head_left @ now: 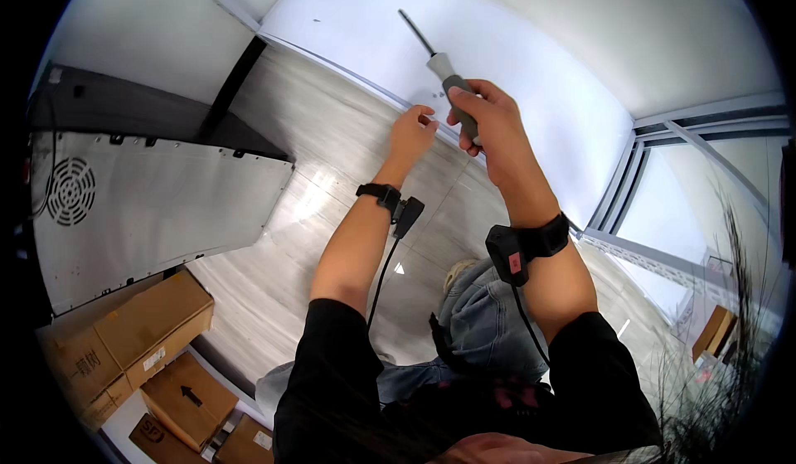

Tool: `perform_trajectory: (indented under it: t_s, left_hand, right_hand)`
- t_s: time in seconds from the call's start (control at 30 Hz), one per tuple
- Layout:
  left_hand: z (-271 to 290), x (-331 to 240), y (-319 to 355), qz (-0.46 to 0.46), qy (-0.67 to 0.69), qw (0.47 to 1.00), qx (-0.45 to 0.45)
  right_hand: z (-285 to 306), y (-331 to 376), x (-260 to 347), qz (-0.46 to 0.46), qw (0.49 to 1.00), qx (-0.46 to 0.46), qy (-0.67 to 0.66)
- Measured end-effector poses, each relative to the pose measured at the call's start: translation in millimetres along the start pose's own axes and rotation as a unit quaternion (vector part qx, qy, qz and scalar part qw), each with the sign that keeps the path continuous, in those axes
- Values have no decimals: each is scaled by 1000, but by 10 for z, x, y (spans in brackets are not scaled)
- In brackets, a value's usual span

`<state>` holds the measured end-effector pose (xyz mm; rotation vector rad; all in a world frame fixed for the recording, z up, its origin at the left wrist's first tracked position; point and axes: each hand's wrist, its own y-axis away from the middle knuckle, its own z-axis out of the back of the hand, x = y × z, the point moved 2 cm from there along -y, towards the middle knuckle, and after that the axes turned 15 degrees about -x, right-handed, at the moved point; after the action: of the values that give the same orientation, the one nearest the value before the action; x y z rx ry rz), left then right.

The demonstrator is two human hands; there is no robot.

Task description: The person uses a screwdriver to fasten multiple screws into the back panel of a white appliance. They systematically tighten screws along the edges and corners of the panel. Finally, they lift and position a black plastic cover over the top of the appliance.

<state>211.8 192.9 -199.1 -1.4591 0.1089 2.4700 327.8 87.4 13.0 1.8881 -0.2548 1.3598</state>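
A screwdriver (448, 76) with a grey handle and a dark metal shaft is in my right hand (491, 124). My fingers wrap round its handle, and the shaft tilts up and to the left, in front of a white panel (348, 20). Just left of the handle is my left hand (411, 135), its fingers curled in and closed. Whether something small sits between those fingertips is hidden. Each wrist carries a black strap with a small dark device, the left one (406, 213) and the right one (507, 255), with a cable running down from it.
A metal cabinet (166, 207) with a round vent lies at left. Cardboard boxes (157, 323) are stacked at lower left. Grey marbled tiles (315, 124) cover the floor. A metal frame (634, 174) stands at right, and dark wispy plant stems (730, 298) rise at the far right.
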Motion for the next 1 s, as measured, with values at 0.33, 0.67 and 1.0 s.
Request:
perform_trajectory:
  t_s: [0.33, 0.67, 1.0]
  left_hand:
    - [-908, -91, -233, -10, -161, 986, -35]
    - [-603, 12, -190, 122, 98, 987, -46]
    - [1633, -202, 79, 361, 365, 836, -193]
  right_hand:
    - [570, -916, 24, -58, 997, -31, -43]
    - [99, -892, -1, -76, 996, 41, -11]
    - [-751, -97, -362, -18, 967, 199, 157]
